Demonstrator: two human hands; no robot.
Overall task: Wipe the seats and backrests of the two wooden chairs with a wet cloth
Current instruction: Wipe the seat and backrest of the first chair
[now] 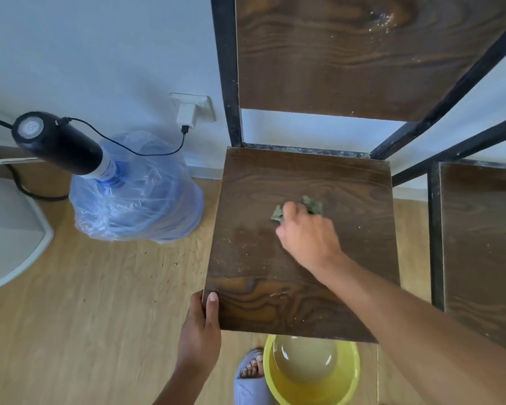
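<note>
A dark wooden chair seat (254,223) with a black metal frame lies below me, its backrest (348,54) rising toward the wall. My right hand (307,232) presses a greenish wet cloth (313,204) flat on the middle of the seat; most of the cloth is hidden under the fingers. My left hand (202,325) grips the seat's front left corner, thumb on top. Pale dust specks dot the seat and backrest. The second chair's seat (482,244) shows at the right edge.
A yellow basin (348,384) of water stands on the wood floor under the seat's front edge, beside my sandalled foot (250,372). At left is a plastic-wrapped water jug (140,194) with a black pump (56,141), cabled to a wall charger (187,112). A white chair (9,238) sits far left.
</note>
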